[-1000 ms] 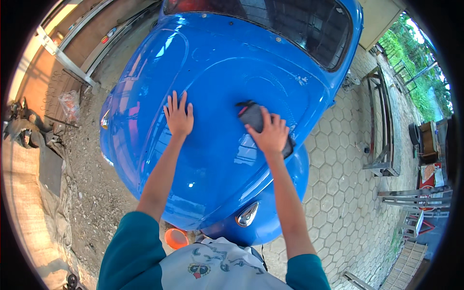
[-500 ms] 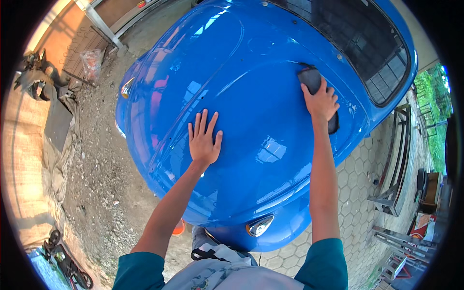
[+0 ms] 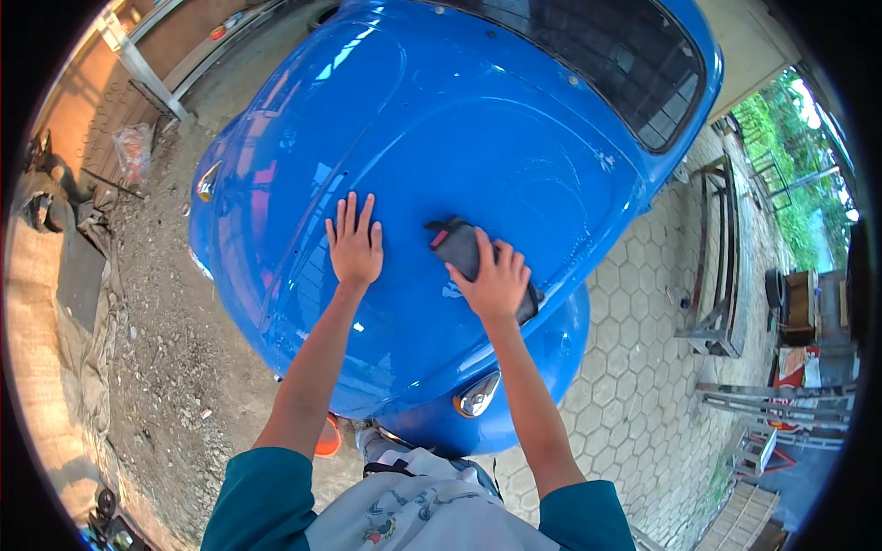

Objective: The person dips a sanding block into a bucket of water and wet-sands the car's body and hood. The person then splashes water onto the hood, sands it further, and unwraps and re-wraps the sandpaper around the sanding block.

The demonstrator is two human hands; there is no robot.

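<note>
The left hand [image 3: 356, 254] is on the car [image 3: 413, 156]. Right of it, a cloth [image 3: 459, 253] lies under the right hand [image 3: 497, 283]. A frame [image 3: 733, 266] stands right of the car.

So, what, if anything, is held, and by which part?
The right hand grips a dark grey pad across its middle; the left hand holds nothing.

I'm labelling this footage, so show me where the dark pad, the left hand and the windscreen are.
Dark pad [image 3: 461, 250]: head view, on its uncovered upper-left part.
Left hand [image 3: 356, 252]: head view, on the back of the hand.
Windscreen [image 3: 602, 66]: head view, on the dark glass.
</note>
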